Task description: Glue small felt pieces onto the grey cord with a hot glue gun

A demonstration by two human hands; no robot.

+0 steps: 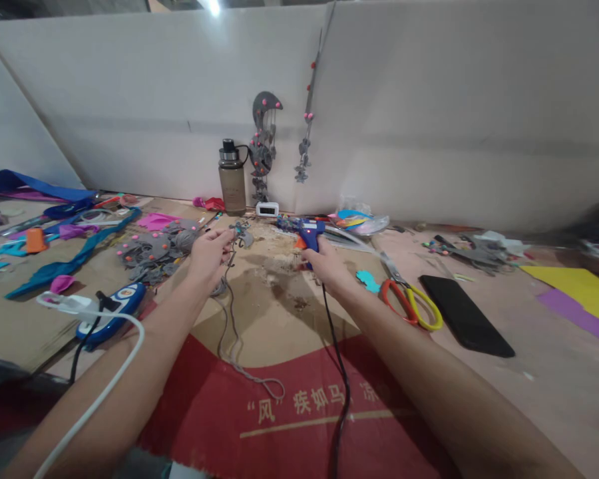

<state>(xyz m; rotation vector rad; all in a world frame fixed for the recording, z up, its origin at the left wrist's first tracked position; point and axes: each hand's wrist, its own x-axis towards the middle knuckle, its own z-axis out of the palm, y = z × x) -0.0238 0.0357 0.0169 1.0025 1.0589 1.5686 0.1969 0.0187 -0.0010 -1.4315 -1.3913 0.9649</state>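
My right hand (pixel 324 261) is wrapped round a blue hot glue gun (pixel 310 234), whose black cord (pixel 337 372) runs down toward me. In a pinch, my left hand (pixel 212 251) has a grey cord (pixel 230 283) with small grey pieces (pixel 243 234) at its upper end. The cord's loose length trails down onto the red-and-tan cardboard (pixel 199 392) and ends in a loop. Left of that hand lies a pile of grey felt pieces (pixel 152 249) dotted with pink and orange beads. The glue gun's tip is apart from the grey pieces.
Red-and-yellow-handled scissors (pixel 412 303) and a black phone (pixel 466 316) lie on the right. At the back stand a bottle (pixel 232 183) and a small digital clock (pixel 267 209). A blue-and-white power strip (pixel 114 316) with a white cable sits at left. Grey hanging ornaments (pixel 263 143) are against the wall.
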